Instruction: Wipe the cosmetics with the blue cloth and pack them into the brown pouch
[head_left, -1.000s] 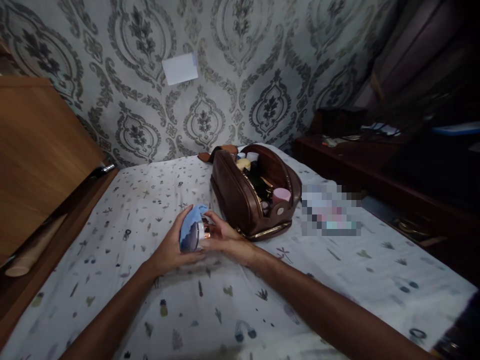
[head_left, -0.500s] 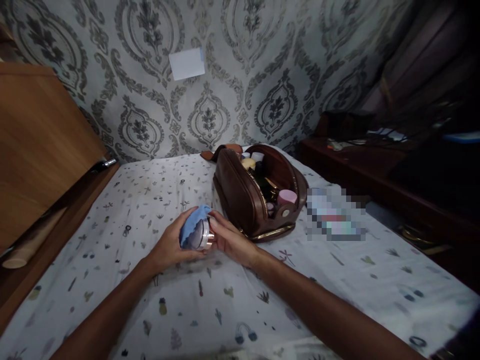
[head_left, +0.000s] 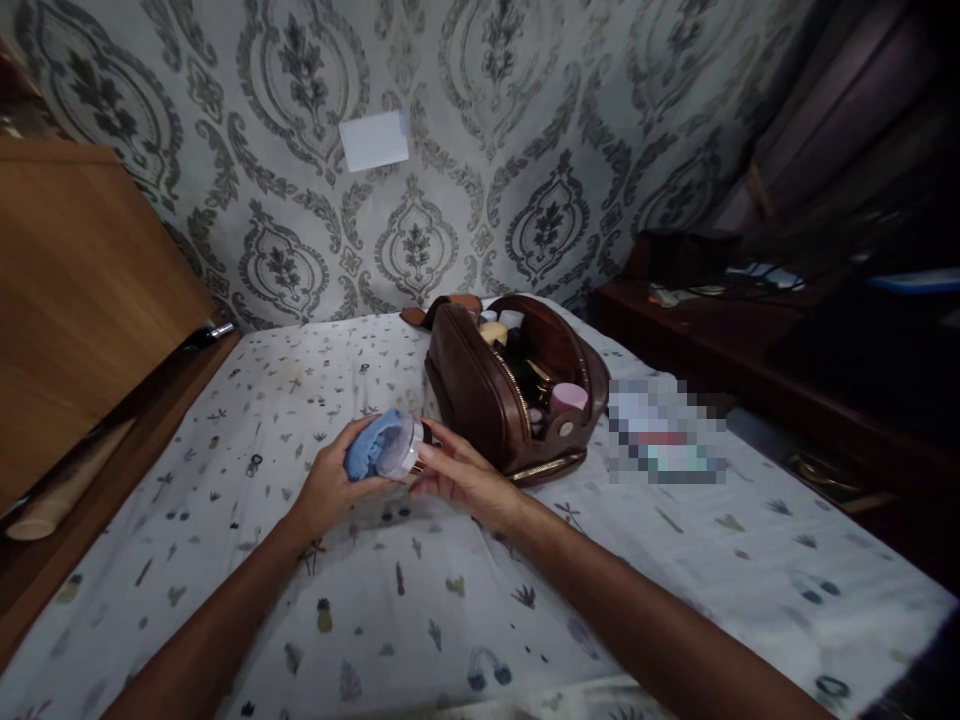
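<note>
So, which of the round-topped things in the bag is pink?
The pink one is at the bag's near end, behind the round stud; the yellow one and white one sit farther back.

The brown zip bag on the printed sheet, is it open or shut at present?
Open: the bag's gold zipper edges stand apart, and a pink item and a yellow item show inside.

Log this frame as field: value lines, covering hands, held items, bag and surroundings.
left hand: left hand holds blue cloth
right hand: right hand grips round container
contact: cloth against the container's clear end
bag: brown bag, open, on printed sheet, beyond the right hand
bag contents: several containers, including pink one
right of bag: pixelated item, identity unclear
wall: patterned, with white card
</note>
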